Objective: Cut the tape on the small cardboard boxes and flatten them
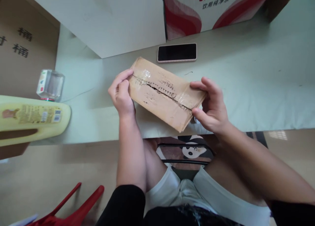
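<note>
I hold a small brown cardboard box (162,94) above the near edge of a pale table (246,88). Clear tape covers its top seam, which is split open along a jagged dark line. My left hand (121,94) grips the box's left end, thumb and fingers pinched near the seam. My right hand (211,106) holds the right end, fingers over the top and thumb under the corner. The box is tilted, its right end lower and nearer to me.
A black phone (177,52) in a pink case lies just beyond the box. A red-and-white printed carton (209,9) stands behind it. At the left are a yellow bottle (31,119) on its side, a small clear jar (50,84) and a brown carton (24,45). A red plastic piece (73,209) is on the floor.
</note>
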`<state>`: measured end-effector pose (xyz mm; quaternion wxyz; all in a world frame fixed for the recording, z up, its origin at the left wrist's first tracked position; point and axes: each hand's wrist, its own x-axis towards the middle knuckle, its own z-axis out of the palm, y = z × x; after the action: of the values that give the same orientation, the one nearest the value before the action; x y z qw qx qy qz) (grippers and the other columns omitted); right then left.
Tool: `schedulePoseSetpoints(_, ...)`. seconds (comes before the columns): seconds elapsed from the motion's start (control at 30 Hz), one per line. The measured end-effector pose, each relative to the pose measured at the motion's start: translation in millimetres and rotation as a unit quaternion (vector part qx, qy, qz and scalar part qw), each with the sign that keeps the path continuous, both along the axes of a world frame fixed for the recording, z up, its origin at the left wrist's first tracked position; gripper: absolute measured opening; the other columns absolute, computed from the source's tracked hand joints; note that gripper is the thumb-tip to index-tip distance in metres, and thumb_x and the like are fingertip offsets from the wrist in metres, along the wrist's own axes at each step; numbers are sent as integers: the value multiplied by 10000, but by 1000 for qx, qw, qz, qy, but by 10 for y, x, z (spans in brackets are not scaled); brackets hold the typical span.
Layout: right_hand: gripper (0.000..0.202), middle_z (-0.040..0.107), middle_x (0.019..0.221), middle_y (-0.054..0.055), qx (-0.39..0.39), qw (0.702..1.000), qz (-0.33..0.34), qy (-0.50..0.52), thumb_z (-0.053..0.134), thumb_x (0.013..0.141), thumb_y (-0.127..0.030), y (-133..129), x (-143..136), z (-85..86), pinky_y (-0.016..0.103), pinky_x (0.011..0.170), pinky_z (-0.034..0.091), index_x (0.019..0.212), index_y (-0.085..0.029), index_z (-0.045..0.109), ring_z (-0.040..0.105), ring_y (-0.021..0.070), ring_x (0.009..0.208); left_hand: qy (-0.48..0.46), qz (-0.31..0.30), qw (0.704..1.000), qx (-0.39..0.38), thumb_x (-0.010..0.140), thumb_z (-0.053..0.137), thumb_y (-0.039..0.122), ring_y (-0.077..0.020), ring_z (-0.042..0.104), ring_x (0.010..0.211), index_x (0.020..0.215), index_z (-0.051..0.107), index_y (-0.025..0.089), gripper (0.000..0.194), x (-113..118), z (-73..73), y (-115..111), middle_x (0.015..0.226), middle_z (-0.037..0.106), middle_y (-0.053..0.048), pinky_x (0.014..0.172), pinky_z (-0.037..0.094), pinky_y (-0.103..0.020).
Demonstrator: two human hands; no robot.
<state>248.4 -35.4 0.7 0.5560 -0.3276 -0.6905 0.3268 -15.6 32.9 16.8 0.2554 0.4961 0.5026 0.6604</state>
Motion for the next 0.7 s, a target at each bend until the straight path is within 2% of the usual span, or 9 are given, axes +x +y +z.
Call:
schedulePoseSetpoints(0.07, 629, 578, 1437, 32, -32, 999, 7, 4, 685, 900, -497, -4, 0, -4, 527, 1155, 443, 1476, -420, 444, 547, 290, 1343, -3, 6, 1000, 2, 799, 517, 132, -206, 718, 1040, 890, 804, 192, 307, 10, 1, -13, 984, 798, -38, 1011, 548, -416)
schedulePoseSetpoints(0.2, 417, 580, 1461, 53, -92, 996, 16, 9, 692, 876, -565, -12, 21, 27, 568, 1177, 402, 1219, -339, 614, 507, 315, 1406, 19, -8, 1000, 10, 845, 539, 170, -236, 705, 1103, 927, 793, 214, 271, -13, -21, -13, 1035, 786, -37, 1066, 525, -480)
schedulePoseSetpoints(0.3, 355, 594, 1447, 65, -102, 994, 19, 20, 698, 866, -567, -6, 22, 28, 581, 1153, 417, 1101, -310, 627, 512, 325, 1402, 69, -31, 996, 39, 911, 580, 274, -255, 670, 1203, 941, 775, 263, 198, -48, -28, -4, 1134, 761, -4, 1120, 479, -519)
schedulePoseSetpoints(0.43, 334, 594, 1435, 41, -89, 995, 33, 43, 683, 888, -509, -5, -4, -8, 554, 1131, 440, 1153, -333, 578, 538, 296, 1370, 113, -35, 992, 53, 952, 569, 399, -254, 646, 1249, 884, 752, 304, 217, -56, -6, -10, 1152, 740, 19, 1132, 462, -534)
schedulePoseSetpoints(0.6, 329, 600, 1410, 42, -98, 993, 27, 55, 673, 891, -502, -17, -24, -33, 544, 1106, 470, 1147, -330, 559, 568, 299, 1330, 145, -26, 989, 19, 957, 529, 496, -260, 623, 1268, 954, 747, 268, 315, -45, 8, -35, 1154, 722, -21, 1160, 448, -504)
schedulePoseSetpoints(0.7, 315, 607, 1393, 47, -77, 995, 24, 51, 671, 890, -495, -3, -30, -37, 542, 1076, 492, 1135, -334, 555, 576, 302, 1320, 158, -39, 986, 35, 947, 540, 553, -268, 612, 1275, 1011, 737, 264, 355, -64, -5, -38, 1178, 708, -21, 1166, 428, -509)
